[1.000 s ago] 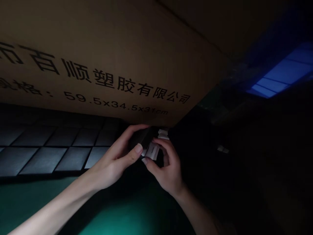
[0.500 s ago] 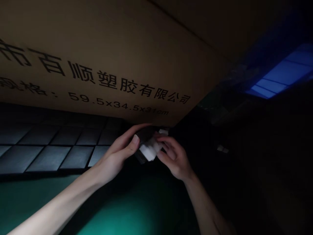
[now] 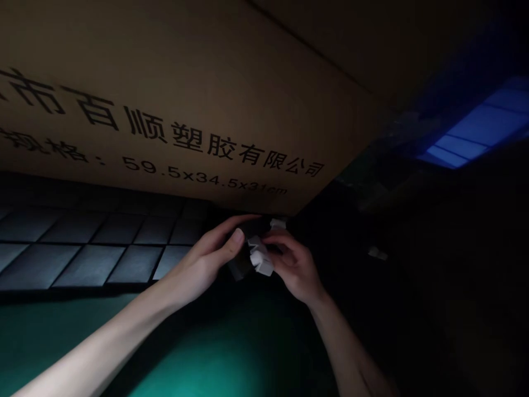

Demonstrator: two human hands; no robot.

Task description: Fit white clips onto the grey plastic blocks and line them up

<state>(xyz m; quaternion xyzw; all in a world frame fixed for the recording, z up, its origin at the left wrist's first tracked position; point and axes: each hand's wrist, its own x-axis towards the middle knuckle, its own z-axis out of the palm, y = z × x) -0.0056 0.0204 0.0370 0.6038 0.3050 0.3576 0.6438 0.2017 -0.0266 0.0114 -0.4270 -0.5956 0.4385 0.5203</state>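
My left hand (image 3: 219, 249) is closed around a dark box-like piece (image 3: 253, 227), its thumb on the near side. Its exact kind is too dark to make out. Between thumb and fingers, my right hand (image 3: 295, 266) grips a small white folded piece (image 3: 261, 258), close against the dark piece. Another small white piece (image 3: 278, 224) shows just behind the right fingers; I cannot tell what it rests on.
Rows of dark square boxes (image 3: 86, 264) stand at the left. A large printed cardboard carton (image 3: 198, 71) rises behind my hands. Green table surface (image 3: 215, 353) lies in front. A white scrap (image 3: 377, 253) and a blue bin (image 3: 475, 129) are at the right.
The white piece has turned and shifted slightly right, away from the left thumb, and its folded edges now show. The left hand has moved a little to the right.
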